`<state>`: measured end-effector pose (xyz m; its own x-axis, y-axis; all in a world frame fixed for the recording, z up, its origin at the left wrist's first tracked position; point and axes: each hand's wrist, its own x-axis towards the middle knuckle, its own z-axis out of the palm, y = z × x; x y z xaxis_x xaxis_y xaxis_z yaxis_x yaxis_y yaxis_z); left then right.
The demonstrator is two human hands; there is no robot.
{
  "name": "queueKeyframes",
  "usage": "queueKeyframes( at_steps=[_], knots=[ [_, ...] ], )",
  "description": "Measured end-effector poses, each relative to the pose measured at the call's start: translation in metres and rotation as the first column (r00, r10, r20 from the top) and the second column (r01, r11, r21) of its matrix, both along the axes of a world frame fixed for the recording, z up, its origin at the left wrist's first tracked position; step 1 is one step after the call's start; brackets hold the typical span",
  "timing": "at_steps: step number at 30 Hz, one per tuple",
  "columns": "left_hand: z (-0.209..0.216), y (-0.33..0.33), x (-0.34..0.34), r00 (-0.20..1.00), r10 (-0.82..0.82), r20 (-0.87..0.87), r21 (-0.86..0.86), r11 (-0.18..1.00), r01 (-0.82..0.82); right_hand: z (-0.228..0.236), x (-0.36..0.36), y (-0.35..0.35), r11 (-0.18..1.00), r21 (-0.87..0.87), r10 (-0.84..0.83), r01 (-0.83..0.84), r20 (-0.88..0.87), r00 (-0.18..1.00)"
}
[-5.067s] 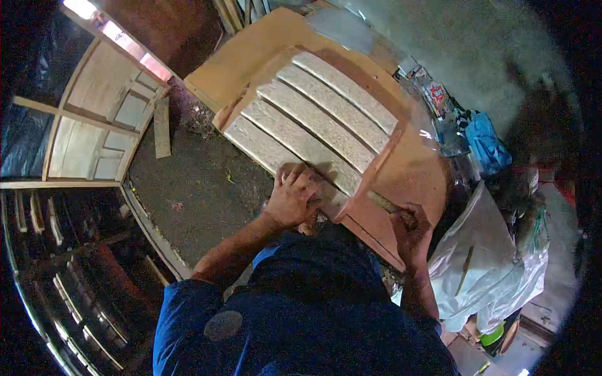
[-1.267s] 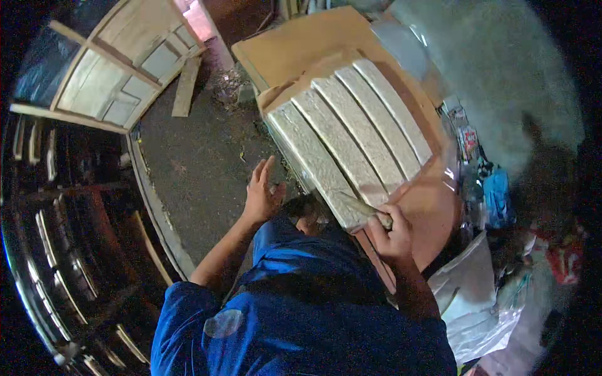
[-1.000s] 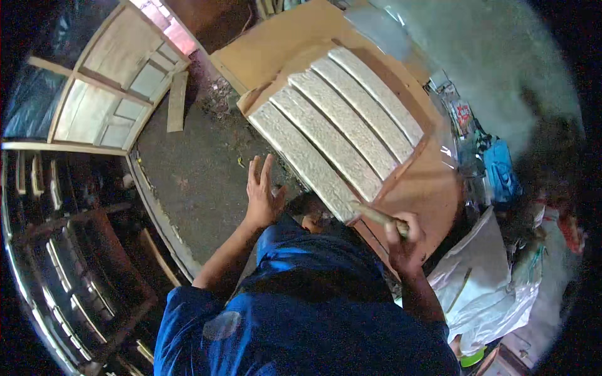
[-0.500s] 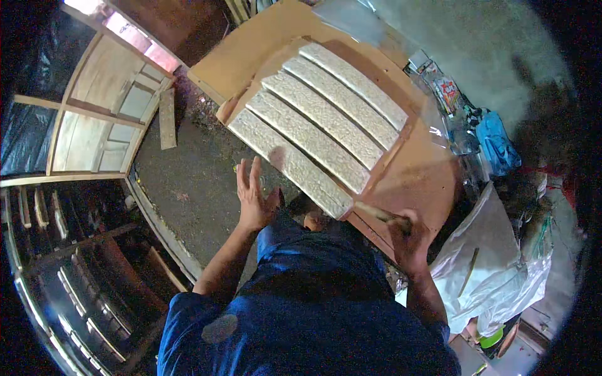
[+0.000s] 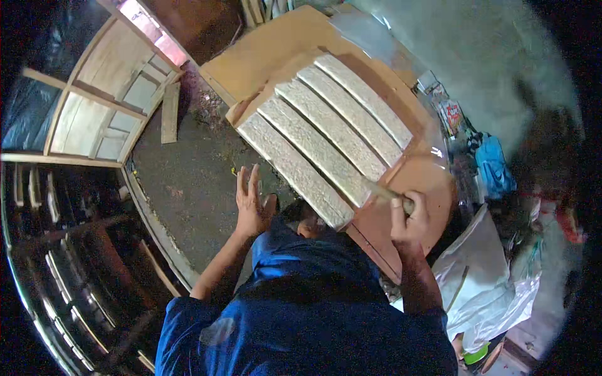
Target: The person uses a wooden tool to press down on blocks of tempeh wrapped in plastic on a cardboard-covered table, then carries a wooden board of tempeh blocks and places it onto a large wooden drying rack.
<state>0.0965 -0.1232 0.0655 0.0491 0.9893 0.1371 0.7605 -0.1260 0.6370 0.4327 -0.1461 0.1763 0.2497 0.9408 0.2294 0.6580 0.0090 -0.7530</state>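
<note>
Several long, off-white slabs with a bumpy surface (image 5: pixel 329 119), looking like tempeh, lie side by side with narrow gaps between them. They rest on a brown board (image 5: pixel 417 188). My right hand (image 5: pixel 409 219) is closed round the handle of a narrow knife-like tool (image 5: pixel 384 191). The tool's far end meets the near right end of the second slab from the front; its exact tip is hard to make out. My left hand (image 5: pixel 252 203) is held in the air beside the nearest slab, fingers apart and holding nothing.
Pale wooden panels (image 5: pixel 103 88) stand at the left above dark shelving (image 5: pixel 75 250). A loose plank (image 5: pixel 170 113) lies on the dark floor. Right of the board are a blue bag (image 5: pixel 495 166), small packages (image 5: pixel 448 116) and white plastic sheeting (image 5: pixel 476 250).
My right hand has moved up and away from my body, carrying the tool from the nearest slab's end to the second slab's end. My left hand stays nearly still, open.
</note>
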Motion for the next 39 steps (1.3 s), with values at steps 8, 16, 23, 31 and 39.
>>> queueKeyframes(
  at_steps=[8, 16, 23, 31, 39],
  knots=[
    [0.007, 0.000, -0.005, 0.996, 0.081, 0.046, -0.052, 0.996, -0.079, 0.007, -0.034, 0.049, 0.992, 0.035, 0.122, -0.125, 0.068, 0.990],
    [0.024, 0.019, -0.008, 0.996, 0.047, -0.075, -0.031, 0.998, -0.049, -0.013, -0.062, 0.095, 0.966, -0.001, 0.258, -0.258, 0.058, 0.965],
    [0.021, 0.081, 0.002, 0.965, 0.054, -0.258, 0.047, 0.998, -0.044, 0.002, -0.099, 0.129, 0.940, -0.099, 0.334, -0.327, 0.067, 0.940],
    [0.000, 0.114, 0.003, 0.964, 0.026, -0.265, 0.003, 1.000, -0.026, 0.003, -0.119, 0.156, 0.960, 0.036, 0.277, -0.277, 0.016, 0.961],
    [0.016, 0.077, -0.015, 0.994, 0.053, -0.095, 0.002, 0.999, -0.053, 0.002, -0.147, 0.177, 0.935, 0.113, 0.333, -0.336, 0.041, 0.942]
  ],
)
